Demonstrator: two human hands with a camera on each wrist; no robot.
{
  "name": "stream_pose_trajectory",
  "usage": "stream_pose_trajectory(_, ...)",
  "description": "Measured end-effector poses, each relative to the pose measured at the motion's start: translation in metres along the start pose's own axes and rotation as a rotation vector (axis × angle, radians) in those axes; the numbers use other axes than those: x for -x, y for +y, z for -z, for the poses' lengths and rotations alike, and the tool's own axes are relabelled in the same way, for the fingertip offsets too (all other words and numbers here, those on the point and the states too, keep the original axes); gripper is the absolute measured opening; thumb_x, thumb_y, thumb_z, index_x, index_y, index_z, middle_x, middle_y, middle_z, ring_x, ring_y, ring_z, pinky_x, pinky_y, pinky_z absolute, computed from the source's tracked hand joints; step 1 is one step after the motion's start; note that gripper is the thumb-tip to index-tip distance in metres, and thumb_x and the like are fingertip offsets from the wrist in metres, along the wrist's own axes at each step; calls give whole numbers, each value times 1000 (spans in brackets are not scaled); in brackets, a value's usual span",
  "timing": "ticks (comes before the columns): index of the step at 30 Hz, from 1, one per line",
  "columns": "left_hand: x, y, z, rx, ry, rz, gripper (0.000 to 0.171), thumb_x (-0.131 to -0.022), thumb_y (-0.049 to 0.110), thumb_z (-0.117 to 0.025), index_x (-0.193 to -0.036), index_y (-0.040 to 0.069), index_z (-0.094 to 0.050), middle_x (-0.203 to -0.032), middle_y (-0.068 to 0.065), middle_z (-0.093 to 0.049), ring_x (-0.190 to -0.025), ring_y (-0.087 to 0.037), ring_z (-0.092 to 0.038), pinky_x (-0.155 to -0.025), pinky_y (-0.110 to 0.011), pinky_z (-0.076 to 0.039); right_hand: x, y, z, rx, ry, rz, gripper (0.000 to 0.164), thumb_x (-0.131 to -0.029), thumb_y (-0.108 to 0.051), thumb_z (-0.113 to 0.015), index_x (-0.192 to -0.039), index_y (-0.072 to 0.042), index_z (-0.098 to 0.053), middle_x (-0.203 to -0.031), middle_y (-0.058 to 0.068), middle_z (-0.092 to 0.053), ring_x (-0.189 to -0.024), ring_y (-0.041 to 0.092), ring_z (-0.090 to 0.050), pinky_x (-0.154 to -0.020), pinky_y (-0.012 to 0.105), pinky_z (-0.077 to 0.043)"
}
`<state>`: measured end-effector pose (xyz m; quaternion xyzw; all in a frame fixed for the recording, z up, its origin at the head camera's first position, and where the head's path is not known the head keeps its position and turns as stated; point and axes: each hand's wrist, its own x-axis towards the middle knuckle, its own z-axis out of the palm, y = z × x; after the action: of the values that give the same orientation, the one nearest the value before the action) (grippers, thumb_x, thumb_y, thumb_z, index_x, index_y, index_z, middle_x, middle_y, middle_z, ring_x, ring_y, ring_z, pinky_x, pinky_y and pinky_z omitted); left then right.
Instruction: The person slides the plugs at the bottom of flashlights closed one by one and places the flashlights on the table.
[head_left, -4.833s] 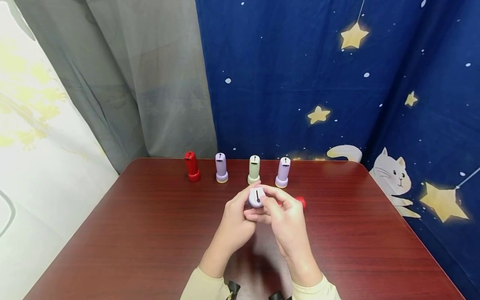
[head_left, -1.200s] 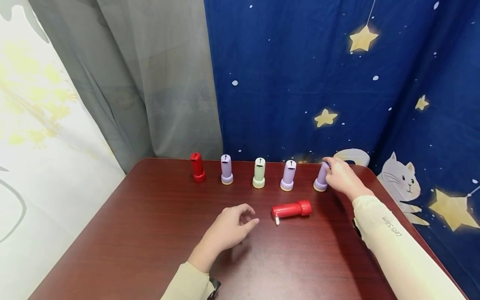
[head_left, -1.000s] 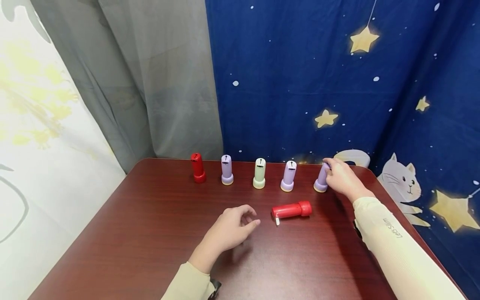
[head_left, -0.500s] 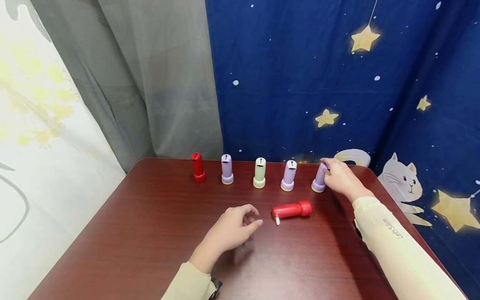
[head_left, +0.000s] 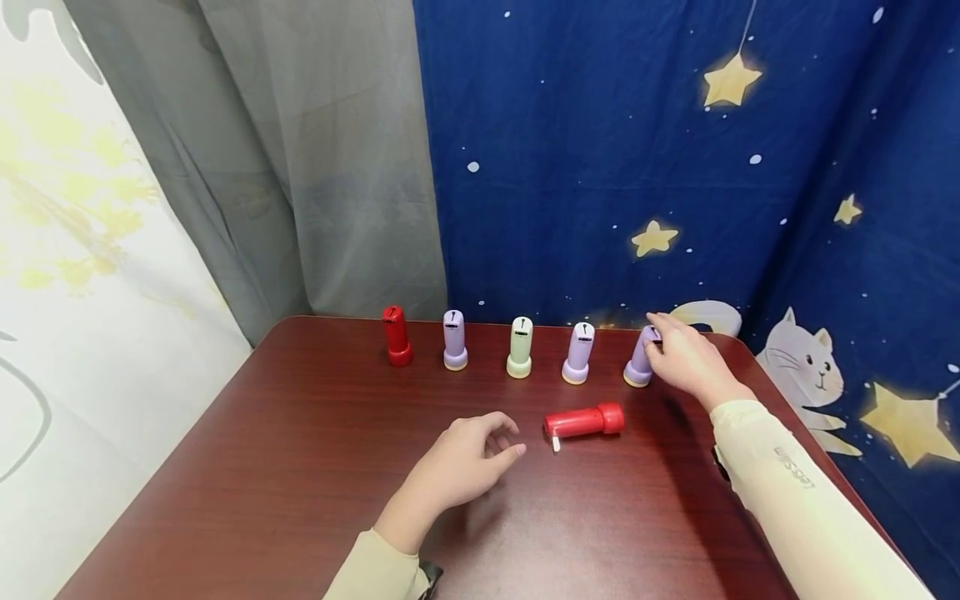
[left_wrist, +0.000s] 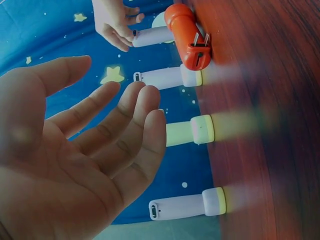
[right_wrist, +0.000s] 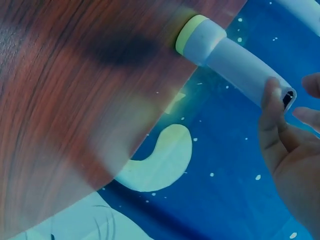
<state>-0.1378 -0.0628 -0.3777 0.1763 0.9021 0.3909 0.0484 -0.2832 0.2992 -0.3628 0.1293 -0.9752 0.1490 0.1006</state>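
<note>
At the right end of a row stands a purple flashlight (head_left: 639, 358), head down on the table. My right hand (head_left: 688, 360) is at its upper end, fingers spread apart around the top; in the right wrist view one fingertip (right_wrist: 272, 87) overlaps the body, and whether it touches I cannot tell. My left hand (head_left: 465, 458) hovers over the table with loosely bent fingers, holding nothing. Right of it lies a red flashlight (head_left: 583, 421) on its side, a two-pronged plug (left_wrist: 201, 39) folded out near its tail.
The row continues leftward with another purple flashlight (head_left: 577, 354), a pale green flashlight (head_left: 519, 348), a third purple flashlight (head_left: 454, 342) and a red flashlight (head_left: 397, 337), all upright near the back edge of the brown table (head_left: 300, 467). Curtains (head_left: 540, 167) hang behind.
Both hands held a purple flashlight mid-table at first; it now stands at the row's right end. Lately the right hand slid it slightly left, then its fingers loosened and shifted right.
</note>
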Motion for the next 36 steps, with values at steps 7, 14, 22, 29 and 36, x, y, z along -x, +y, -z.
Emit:
stream_pose_trajectory(7, -1, 0, -2, -8, 10, -25, 22, -100, 31, -72, -116, 16, -73, -89, 7, -69, -80, -8, -62, -73, -25, -54, 3, -15, 6, 47, 47, -5, 55, -104, -23, -51, -154, 0, -50, -164, 27, -43, -145, 51, -50, -112, 73, -44)
stream_pose_trajectory(14, -1, 0, -2, -4, 16, -26, 24, -100, 31, -72, -117, 15, -73, -90, 7, -70, -81, -10, -63, -73, -25, -53, 10, -36, 5, 6, 239, 91, 25, -101, -17, -59, -121, -6, -69, -135, 17, -59, -96, 40, -71, -84, 61, -59)
stream_pose_trajectory(22, -1, -1, -1, 7, 19, -41, 23, -100, 30, -72, -116, 13, -73, -90, 5, -70, -81, -14, -65, -72, -25, -53, 28, -76, -19, -17, 215, 303, 13, -97, -14, -65, -106, -9, -74, -104, 8, -76, -94, 27, -72, -86, 51, -61)
stream_pose_trajectory(29, 0, 1, 2, 20, 11, -35, 27, -101, 31, -72, -118, 11, -73, -91, 4, -72, -82, -16, -66, -73, -26, -54, 47, -103, -52, 119, -125, 465, 36, -93, -17, -77, -126, -2, -72, -126, 14, -70, -114, 33, -69, -104, 50, -58)
stream_pose_trajectory(36, 2, 2, 3, 17, 15, -31, 26, -101, 30, -72, -117, 11, -74, -91, 5, -72, -81, -13, -64, -73, -25, -54, 50, -108, -65, 219, -172, 493, 37, -88, -14, -82, -121, -1, -72, -109, 12, -74, -100, 30, -70, -98, 48, -59)
